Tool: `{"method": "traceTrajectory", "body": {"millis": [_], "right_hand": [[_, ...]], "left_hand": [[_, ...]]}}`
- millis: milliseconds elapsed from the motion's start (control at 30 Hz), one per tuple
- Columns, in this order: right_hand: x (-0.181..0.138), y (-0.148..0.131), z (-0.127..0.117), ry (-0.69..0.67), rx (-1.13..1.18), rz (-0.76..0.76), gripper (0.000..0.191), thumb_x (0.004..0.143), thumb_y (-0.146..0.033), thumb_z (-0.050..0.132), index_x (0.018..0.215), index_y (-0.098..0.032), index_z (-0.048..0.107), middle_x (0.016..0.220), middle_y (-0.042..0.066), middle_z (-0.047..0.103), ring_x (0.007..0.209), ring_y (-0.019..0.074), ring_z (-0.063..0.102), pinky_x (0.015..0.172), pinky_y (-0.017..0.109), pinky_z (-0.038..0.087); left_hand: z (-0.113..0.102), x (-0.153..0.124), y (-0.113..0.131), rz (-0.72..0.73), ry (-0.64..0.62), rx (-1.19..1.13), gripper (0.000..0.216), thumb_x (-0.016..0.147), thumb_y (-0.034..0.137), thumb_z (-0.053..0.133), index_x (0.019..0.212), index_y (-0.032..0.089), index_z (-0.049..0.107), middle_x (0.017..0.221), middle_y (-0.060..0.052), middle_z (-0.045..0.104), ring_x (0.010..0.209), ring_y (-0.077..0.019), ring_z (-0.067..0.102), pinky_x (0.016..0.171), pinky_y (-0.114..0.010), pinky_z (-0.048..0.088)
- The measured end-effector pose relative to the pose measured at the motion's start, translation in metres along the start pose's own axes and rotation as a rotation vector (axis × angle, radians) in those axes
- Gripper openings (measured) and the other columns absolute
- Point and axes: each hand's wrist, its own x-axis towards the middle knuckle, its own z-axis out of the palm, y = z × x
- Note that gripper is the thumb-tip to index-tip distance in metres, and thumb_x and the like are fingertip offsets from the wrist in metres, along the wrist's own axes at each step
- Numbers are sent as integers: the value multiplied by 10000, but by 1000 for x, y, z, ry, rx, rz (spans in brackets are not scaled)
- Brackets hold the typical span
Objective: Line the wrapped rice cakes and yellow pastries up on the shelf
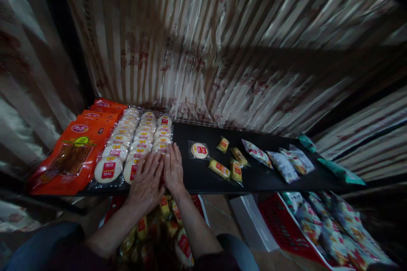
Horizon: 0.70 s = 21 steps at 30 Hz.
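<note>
Round white rice crackers in clear wrappers (140,142) lie overlapped in three rows on the black shelf (190,178). Over the front of the right-hand row, my left hand (148,180) lies flat with its fingers stretched out. Beside it my right hand (173,168) rests along that row's right edge, fingers straight and close together. Neither hand grips anything; the crackers beneath them are partly hidden. Left of the rows are overlapping orange snack bags (74,150). A single wrapped rice cracker (199,150) lies apart, right of my hands.
Several small yellow-wrapped cakes (219,168) and white snack bags (282,166) lie farther right, with green packets (341,171) at the end. Below stand a basket of mixed snacks (203,211) and a red basket of bags (286,230). A patterned curtain (203,51) hangs behind.
</note>
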Motion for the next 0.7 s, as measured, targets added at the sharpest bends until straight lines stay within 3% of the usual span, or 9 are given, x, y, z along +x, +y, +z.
{"method": "traceTrajectory", "body": {"millis": [200, 700], "right_hand": [[5, -2, 4, -10, 45, 22, 554, 960, -399, 196, 1359, -91, 426, 1469, 132, 347, 1378, 179, 281, 1125, 369, 274], [4, -5, 0, -42, 74, 34, 558, 958, -401, 189, 1380, -101, 396, 1480, 103, 334, 1393, 159, 242, 1141, 359, 236]], "left_hand": [[0, 3, -5, 10, 17, -25, 621, 740, 403, 543, 1278, 93, 515, 1420, -153, 420, 1357, -302, 306, 1146, -487, 130], [3, 4, -3, 10, 66, -39, 665, 759, 434, 519, 1314, 71, 471, 1427, -176, 403, 1371, -319, 267, 1136, -512, 142]]}}
